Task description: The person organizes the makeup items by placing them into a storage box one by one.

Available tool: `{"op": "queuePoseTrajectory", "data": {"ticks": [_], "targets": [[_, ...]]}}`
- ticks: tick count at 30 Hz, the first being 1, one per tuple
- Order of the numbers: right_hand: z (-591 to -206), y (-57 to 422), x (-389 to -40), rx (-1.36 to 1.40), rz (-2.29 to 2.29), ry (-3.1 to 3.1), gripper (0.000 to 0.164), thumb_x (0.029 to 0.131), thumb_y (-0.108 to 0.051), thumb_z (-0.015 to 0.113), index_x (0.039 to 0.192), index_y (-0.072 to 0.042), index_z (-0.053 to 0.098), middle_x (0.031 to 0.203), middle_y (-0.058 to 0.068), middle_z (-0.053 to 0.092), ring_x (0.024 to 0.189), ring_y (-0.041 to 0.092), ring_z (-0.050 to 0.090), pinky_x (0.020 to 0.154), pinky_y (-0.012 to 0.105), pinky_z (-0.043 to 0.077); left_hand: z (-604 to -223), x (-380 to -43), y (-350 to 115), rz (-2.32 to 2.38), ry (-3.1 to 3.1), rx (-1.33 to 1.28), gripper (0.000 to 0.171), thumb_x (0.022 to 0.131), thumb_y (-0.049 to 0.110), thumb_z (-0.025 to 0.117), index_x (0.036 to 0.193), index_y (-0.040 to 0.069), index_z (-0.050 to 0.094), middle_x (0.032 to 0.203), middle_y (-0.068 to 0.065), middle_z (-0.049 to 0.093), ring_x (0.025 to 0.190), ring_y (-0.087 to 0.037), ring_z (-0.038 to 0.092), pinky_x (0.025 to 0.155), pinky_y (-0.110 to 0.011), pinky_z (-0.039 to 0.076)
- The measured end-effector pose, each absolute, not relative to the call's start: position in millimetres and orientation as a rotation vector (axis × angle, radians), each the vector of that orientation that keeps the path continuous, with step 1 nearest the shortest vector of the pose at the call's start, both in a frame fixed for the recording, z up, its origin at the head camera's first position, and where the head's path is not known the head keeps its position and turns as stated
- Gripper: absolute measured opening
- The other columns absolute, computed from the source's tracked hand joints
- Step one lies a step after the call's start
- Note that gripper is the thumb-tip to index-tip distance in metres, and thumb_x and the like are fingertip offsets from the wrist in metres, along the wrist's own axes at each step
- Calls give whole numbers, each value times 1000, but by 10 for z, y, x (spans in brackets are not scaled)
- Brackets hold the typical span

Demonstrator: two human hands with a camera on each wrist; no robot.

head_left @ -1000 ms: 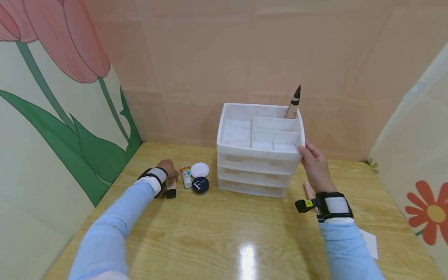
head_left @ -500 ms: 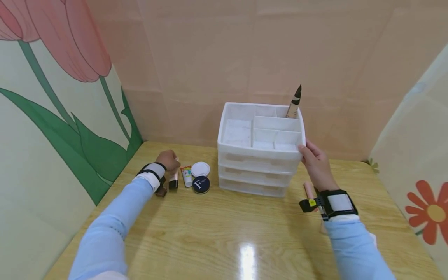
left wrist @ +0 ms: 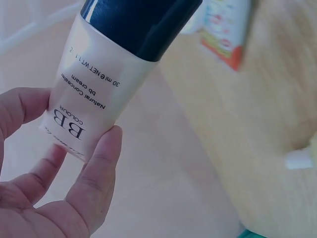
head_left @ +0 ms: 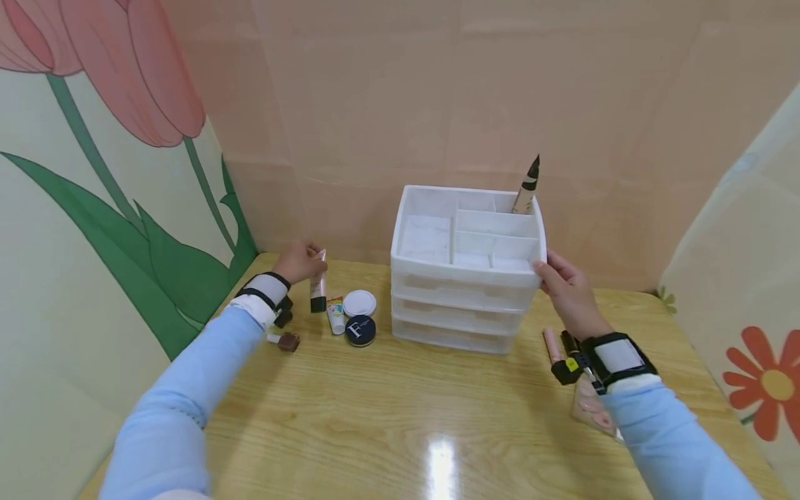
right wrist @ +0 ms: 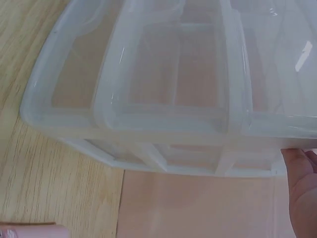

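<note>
Left of centre, a left hand point(head_left: 300, 262) pinched a BB cream tube point(head_left: 318, 286); right of centre, a right hand point(head_left: 570, 295) gripped the organizer point(head_left: 459, 270), one black-tipped item point(head_left: 525, 196) standing inside; a dark compact point(head_left: 360, 331), lower centre, and pink stick point(head_left: 551, 343), lower right, lay unstowed

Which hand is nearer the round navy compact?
Left. The left hand is left of the compact and farther back; the right hand is across the drawer unit from it.
</note>
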State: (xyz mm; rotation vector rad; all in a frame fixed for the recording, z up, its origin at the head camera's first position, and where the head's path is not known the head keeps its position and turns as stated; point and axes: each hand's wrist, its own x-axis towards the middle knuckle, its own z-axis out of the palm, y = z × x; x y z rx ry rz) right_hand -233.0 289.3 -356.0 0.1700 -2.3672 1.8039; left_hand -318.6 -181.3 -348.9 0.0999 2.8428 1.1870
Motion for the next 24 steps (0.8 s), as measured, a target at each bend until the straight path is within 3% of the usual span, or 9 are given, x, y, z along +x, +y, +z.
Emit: {"op": "queuePoseTrajectory", "data": {"ticks": [9, 14, 24], "targets": [[-3527, 2980, -2333, 219, 1821, -2397, 62, 100, -39, 51, 152, -13, 32, 154, 15, 32, 121, 10, 51, 90, 18, 47, -3146, -3092, -1717, 1431, 2803, 231, 41, 89, 10, 64, 124, -5, 50, 128, -24, 48, 112, -37, 51, 85, -44, 51], [-3519, 3035, -2325, 225, 1796, -2447, 61, 101, -40, 49, 153, -15, 30, 155, 14, 31, 124, 13, 49, 91, 20, 46, -2886, -3006, -1595, 1603, 2800, 352, 41, 88, 5, 64, 124, -7, 49, 125, -24, 48, 112, -37, 52, 86, -43, 51], [-3426, 3081, -2298, 158, 1820, -2501, 64, 101, -43, 48, 154, -16, 27, 156, 10, 29, 132, 24, 43, 92, 21, 45, -2188, -2968, -1180, 1889, 2750, 546, 37, 88, 7, 69, 121, 2, 54, 122, -15, 57, 106, -27, 59, 86, -37, 53]]}}
